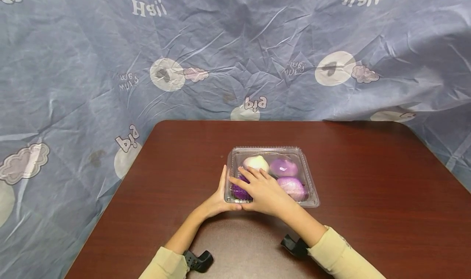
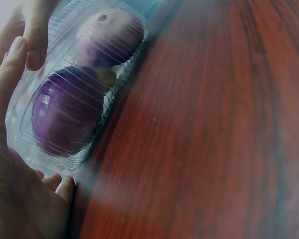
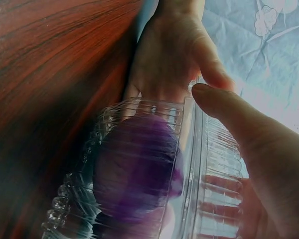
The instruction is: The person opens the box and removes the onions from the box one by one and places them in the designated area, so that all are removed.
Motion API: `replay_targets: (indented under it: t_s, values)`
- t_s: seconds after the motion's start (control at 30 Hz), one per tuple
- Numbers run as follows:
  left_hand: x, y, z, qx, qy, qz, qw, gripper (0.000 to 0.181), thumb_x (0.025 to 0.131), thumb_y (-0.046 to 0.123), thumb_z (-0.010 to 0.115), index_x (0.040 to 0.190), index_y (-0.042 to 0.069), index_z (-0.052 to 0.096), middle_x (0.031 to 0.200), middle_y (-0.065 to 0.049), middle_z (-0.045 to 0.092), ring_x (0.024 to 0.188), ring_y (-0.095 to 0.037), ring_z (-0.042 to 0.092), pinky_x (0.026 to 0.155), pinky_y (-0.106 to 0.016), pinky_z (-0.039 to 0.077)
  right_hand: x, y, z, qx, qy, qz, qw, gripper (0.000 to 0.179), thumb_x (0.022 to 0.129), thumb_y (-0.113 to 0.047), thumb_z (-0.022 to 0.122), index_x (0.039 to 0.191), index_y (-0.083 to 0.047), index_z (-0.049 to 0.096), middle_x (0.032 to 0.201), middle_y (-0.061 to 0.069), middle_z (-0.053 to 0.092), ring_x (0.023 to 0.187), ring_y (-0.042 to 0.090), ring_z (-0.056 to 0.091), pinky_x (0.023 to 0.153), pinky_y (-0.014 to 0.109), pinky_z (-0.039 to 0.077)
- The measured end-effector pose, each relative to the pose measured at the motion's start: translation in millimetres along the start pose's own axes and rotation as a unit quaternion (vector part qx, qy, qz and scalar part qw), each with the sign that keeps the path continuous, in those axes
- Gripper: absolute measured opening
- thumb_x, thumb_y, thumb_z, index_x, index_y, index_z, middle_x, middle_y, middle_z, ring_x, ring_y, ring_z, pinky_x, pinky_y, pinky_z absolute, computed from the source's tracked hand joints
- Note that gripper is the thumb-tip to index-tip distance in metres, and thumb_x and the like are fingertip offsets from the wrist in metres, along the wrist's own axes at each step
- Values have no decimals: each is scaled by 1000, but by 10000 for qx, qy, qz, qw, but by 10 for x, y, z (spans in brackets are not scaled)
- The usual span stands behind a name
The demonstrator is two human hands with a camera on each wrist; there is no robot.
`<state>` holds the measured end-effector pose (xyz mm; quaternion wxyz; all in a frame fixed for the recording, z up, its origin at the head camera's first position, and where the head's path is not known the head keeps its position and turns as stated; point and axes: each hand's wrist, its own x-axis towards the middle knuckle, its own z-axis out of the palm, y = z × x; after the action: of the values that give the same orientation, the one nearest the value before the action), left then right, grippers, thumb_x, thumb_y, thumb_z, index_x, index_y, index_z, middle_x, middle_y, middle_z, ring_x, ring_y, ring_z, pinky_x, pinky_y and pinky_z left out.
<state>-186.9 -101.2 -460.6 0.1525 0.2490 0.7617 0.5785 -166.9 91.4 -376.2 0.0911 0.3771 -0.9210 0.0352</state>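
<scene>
While a clear plastic container sits on a red-brown table, toward five o'clock from the head view's centre, the left hand spreads around its eight-o'clock corner. The right hand lies fanned over its top. Inside: white bulb at eleven, purple bulb at one, lilac bulb at four, dark bulb at eight.

Clear ribbed plastic box, lidded, flat on the counter. Inside box: pale onion, far left; purple onion, far right; dark-purple onion, near left; lilac onion, near right.
</scene>
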Motion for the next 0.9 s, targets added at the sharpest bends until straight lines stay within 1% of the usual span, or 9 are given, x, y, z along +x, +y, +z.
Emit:
replay_targets:
  t_s: [0.17, 0.27, 0.4, 0.5, 0.63, 0.73, 0.9]
  values:
    - [-6, -6, 0, 67, 3, -28, 10000, 137, 60, 65, 70, 138, 17, -32, 148, -21, -22, 139, -40, 0, 110, -54, 18, 27, -10, -6, 5, -36, 2, 10000, 72, 72, -56, 65, 134, -27, 43, 138, 11, 46, 128, 31, 40, 99, 54, 38]
    - [-4, -12, 2, 57, -26, 16, 10000, 137, 58, 66, 68, 137, 18, -33, 148, -23, -20, 138, -42, 2, 109, -54, 19, 42, -15, -5, 12, 13, 35, 10000, 71, 71, -55, 66, 132, -26, 46, 136, 10, 48, 126, 31, 43, 97, 54, 39]
    - [-9, -13, 18, 107, -36, 67, 9999, 139, 55, 71, 65, 137, 18, -33, 148, -24, -20, 138, -43, -1, 109, -56, 19, 54, -16, -7, 8, 57, 91, 9999, 67, 70, -55, 66, 129, -27, 49, 133, 9, 51, 124, 30, 46, 96, 52, 42]
    - [-13, -13, 29, 158, -16, 107, 9998, 138, 54, 73, 64, 138, 20, -33, 148, -24, -20, 138, -42, -3, 109, -56, 18, 53, -12, -9, -27, 89, 84, 9999, 65, 70, -56, 66, 127, -28, 51, 132, 8, 52, 122, 30, 48, 94, 52, 43]
    - [-5, -2, 26, 200, 7, 207, 9996, 137, 53, 74, 62, 137, 24, -33, 148, -24, -20, 138, -43, 0, 109, -56, 19, 59, -5, -26, -99, 154, 66, 9998, 62, 71, -55, 66, 125, -30, 52, 130, 7, 54, 121, 29, 49, 92, 51, 45]
    - [-6, 14, 16, 228, -4, 227, 9995, 137, 52, 74, 62, 137, 23, -33, 147, -24, -23, 137, -44, -2, 108, -57, 18, 70, -3, -40, -84, 141, 67, 9998, 61, 71, -54, 67, 125, -30, 52, 130, 6, 54, 121, 28, 49, 92, 51, 45]
    - [-15, 22, 9, 236, -57, 213, 9995, 140, 51, 74, 61, 137, 17, -34, 147, -24, -23, 137, -43, -2, 109, -57, 17, 85, -10, -46, 49, 58, 88, 9999, 61, 71, -52, 67, 125, -29, 52, 130, 7, 54, 122, 29, 49, 91, 52, 45]
